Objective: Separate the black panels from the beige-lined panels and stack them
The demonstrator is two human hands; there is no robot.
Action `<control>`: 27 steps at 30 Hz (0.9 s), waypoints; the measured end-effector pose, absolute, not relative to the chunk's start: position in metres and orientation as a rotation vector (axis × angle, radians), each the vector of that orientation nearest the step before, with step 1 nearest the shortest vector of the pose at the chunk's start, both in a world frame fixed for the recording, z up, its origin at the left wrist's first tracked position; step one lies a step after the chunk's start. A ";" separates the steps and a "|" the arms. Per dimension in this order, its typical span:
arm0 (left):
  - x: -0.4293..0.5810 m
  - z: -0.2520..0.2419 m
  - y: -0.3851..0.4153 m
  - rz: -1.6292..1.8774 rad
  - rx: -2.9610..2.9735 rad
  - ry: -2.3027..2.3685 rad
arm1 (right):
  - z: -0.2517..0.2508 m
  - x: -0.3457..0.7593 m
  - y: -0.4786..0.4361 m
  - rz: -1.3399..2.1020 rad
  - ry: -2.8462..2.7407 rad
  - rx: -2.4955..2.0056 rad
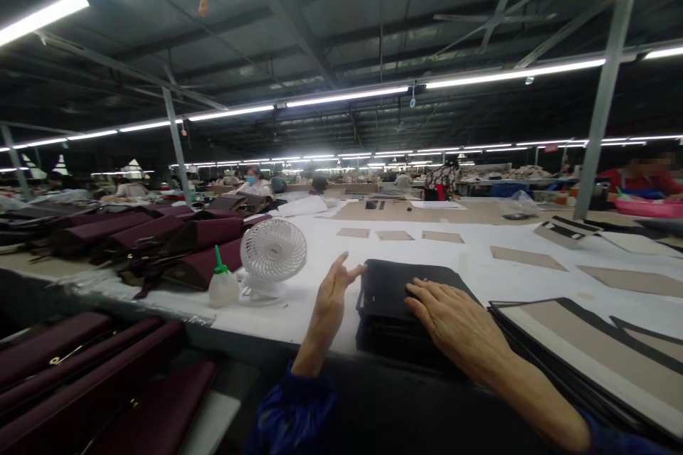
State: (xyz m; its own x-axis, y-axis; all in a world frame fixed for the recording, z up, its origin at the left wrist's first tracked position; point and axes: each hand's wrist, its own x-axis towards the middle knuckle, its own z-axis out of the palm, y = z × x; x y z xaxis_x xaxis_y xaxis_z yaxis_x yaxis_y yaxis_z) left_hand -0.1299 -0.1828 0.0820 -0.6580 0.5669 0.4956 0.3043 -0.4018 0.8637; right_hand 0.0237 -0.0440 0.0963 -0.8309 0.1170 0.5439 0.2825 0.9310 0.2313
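Note:
My right hand (pixel 453 320) lies flat, fingers stretched out, on top of a stack of black leather pieces (pixel 392 288) at the near edge of the white worktable (pixel 469 263). Just left of the stack, my left hand (pixel 334 295) is raised with its fingers apart; the fingertips touch the stack's left edge. Neither hand grips anything. Both sleeves are blue.
A small white fan (pixel 272 256) and a green-capped glue bottle (pixel 221 284) stand left of my hands. Maroon bag parts (pixel 176 245) pile up at the left. Tan and black panels (pixel 587 348) lie at the right. Other workers sit at far tables.

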 end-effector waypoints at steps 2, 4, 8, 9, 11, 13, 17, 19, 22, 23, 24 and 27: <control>-0.127 0.086 -0.188 2.056 1.381 1.733 | 0.097 0.024 -0.045 -0.419 -2.535 -0.297; -0.124 0.087 -0.190 1.890 1.544 1.839 | 0.097 0.025 -0.046 -0.444 -2.542 -0.286; -0.124 0.083 -0.188 1.598 1.805 2.137 | 0.096 0.026 -0.045 -0.492 -2.536 -0.274; -0.124 0.082 -0.188 1.525 1.888 2.223 | 0.095 0.026 -0.045 -0.493 -2.534 -0.280; -0.125 0.080 -0.189 1.389 2.040 2.341 | 0.095 0.025 -0.044 -0.483 -2.541 -0.297; -0.126 0.079 -0.191 1.311 2.112 2.397 | 0.095 0.024 -0.043 -0.473 -2.552 -0.305; -0.127 0.078 -0.197 1.308 2.157 2.372 | 0.095 0.023 -0.043 -0.454 -2.584 -0.303; -0.127 0.077 -0.198 1.374 2.159 2.309 | 0.095 0.023 -0.043 -0.432 -2.594 -0.300; -0.128 0.072 -0.200 1.593 2.081 2.219 | 0.094 0.024 -0.042 -0.409 -2.583 -0.280; -0.129 0.068 -0.201 1.684 2.042 2.194 | 0.094 0.024 -0.041 -0.403 -2.577 -0.274; -0.131 0.064 -0.204 1.779 1.992 2.172 | 0.093 0.024 -0.041 -0.397 -2.570 -0.273; -0.139 0.049 -0.213 2.034 1.784 2.110 | 0.093 0.025 -0.041 -0.401 -2.570 -0.237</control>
State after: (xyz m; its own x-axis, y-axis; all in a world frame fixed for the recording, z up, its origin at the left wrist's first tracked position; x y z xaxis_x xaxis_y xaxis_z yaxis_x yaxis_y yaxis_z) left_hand -0.1387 -0.2131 0.0489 -0.4288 0.4570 0.7793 0.7955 -0.2177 0.5655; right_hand 0.0251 -0.0406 0.0934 -0.8474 0.0887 0.5235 0.2441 0.9406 0.2358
